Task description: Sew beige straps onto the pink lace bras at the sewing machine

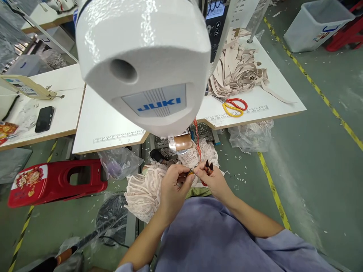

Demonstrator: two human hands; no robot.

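Observation:
My left hand [175, 187] is closed, its thumb and forefinger pinching a small piece, partly yellow and partly shiny, that is too small to name. Meeting it from the right is my right hand [213, 182], with thumb and forefinger at the same piece. Tucked in the right hand is a pair of thread snips [209, 166], its dark blade tips pointing up. A twisted red cord [197, 138] hangs from the machine toward this hand. Below and beside the hands lies gathered cream lace [147, 189] over my lap and to the left.
A white JUKI sewing machine head [141, 71] fills the upper middle. On the white table [279, 100] at right lie beige straps [235, 71] and red-and-yellow scissors [235, 107]. A red stool [56, 181] and a phone [44, 119] are at left. A grey bin [314, 30] stands at far right.

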